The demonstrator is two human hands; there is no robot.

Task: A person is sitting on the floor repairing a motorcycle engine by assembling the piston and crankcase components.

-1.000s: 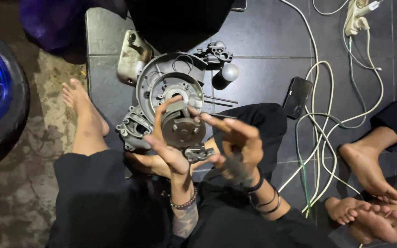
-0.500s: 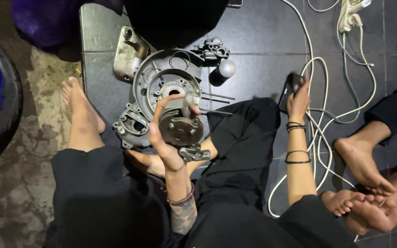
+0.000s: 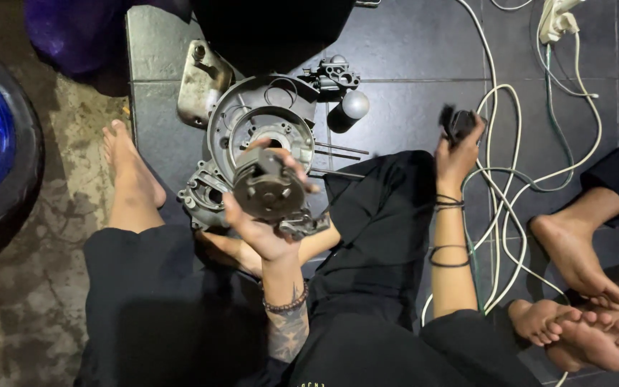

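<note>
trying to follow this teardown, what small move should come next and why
Probably bring the right hand back to the round metal part. The left hand alone holds that part up over the engine casing, while the right is off to the side, closed on a small black object near the cables.

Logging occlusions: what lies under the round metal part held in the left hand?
Under the round metal part sits a grey engine casing; its lower middle is covered. The left hand hides more.
</note>
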